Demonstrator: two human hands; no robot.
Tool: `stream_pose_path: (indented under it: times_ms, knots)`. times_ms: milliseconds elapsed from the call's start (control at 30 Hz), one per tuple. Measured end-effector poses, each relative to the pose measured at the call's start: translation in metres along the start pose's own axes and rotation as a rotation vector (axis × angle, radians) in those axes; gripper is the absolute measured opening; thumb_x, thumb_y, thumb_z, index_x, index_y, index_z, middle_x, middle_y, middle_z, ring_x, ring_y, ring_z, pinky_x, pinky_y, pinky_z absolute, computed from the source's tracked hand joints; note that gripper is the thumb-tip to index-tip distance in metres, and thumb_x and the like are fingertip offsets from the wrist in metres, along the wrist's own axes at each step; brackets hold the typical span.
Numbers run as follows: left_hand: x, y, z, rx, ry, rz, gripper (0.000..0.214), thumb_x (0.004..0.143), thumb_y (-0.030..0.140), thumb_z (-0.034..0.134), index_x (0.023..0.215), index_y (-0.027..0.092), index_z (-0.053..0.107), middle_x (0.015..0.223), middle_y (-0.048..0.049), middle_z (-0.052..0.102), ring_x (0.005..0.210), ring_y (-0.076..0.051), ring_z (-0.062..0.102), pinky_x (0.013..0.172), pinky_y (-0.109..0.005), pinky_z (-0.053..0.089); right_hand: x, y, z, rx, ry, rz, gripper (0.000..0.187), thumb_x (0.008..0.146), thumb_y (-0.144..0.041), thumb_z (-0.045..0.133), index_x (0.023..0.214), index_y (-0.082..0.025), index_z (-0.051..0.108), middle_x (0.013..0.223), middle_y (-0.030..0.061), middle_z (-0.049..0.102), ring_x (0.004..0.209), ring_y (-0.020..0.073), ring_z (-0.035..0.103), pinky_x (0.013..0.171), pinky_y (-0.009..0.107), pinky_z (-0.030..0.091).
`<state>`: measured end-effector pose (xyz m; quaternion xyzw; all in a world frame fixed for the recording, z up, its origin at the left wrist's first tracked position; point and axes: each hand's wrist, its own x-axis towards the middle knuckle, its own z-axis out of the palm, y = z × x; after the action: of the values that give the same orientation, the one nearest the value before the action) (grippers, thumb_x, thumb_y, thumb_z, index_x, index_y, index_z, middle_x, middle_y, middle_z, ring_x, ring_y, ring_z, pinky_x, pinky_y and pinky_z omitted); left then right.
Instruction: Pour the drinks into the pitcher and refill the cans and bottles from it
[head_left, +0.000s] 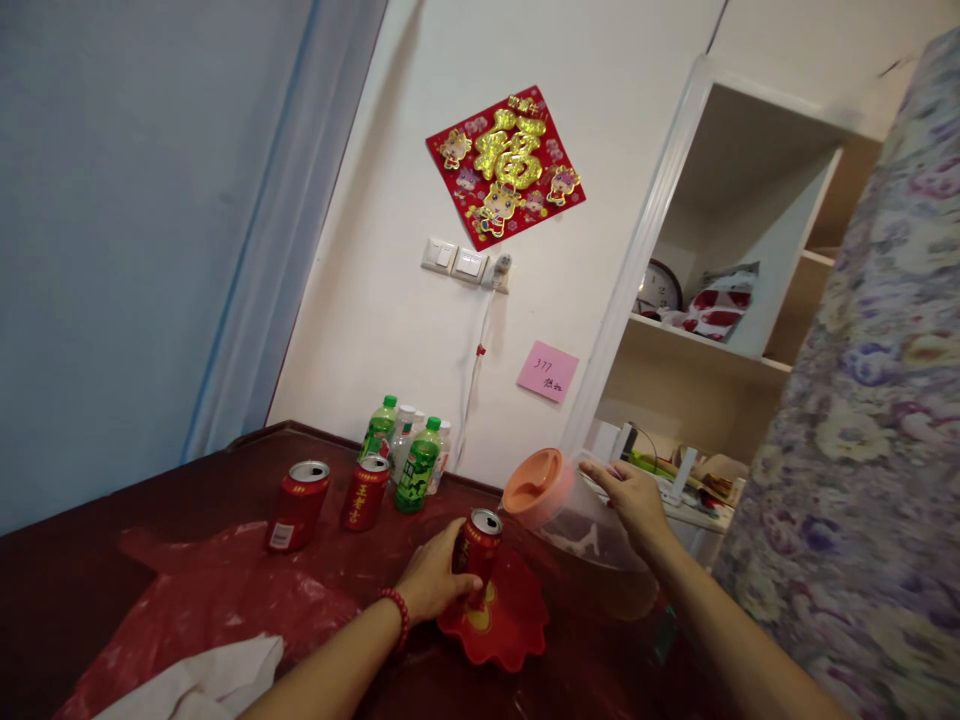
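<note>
My left hand (431, 578), with a red bead bracelet at the wrist, is wrapped round a red drink can (480, 545) whose top is open. The can is over a red scalloped plate (517, 625); whether its base rests on the plate is hidden. My right hand (630, 505) grips the handle of a clear plastic pitcher (592, 535) with an orange lid (536, 485). Tilted to the left, the pitcher has its spout close to the can's opening. Two more red cans, one (298, 507) at the left and another (365, 493) nearer the bottles, stand upright.
Several bottles, among them a green one (418, 467), stand against the wall. Thin red plastic (247, 585) and a white cloth (214, 680) lie at the left of the dark red table (427, 680). A floral curtain (847, 450) hangs at the right, beside shelves (712, 345).
</note>
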<state>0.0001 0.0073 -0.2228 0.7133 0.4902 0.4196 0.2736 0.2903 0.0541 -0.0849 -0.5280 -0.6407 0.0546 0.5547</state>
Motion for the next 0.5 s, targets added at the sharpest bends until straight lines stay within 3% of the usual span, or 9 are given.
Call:
stream_pose_path:
  times_ms: [500]
  knots:
    - [0.0004, -0.0010, 0.0003, 0.037, -0.003, -0.014, 0.076, 0.065, 0.020, 0.076, 0.137, 0.025, 0.050, 0.142, -0.0076, 0.059, 0.132, -0.031, 0.052, 0.109, -0.036, 0.039, -0.0012, -0.0029, -0.0011, -0.011, 0.002, 0.001, 0.059, 0.065, -0.073, 0.068, 0.053, -0.024, 0.037, 0.053, -0.0065, 0.029, 0.053, 0.0119, 0.032, 0.047, 0.025, 0.025]
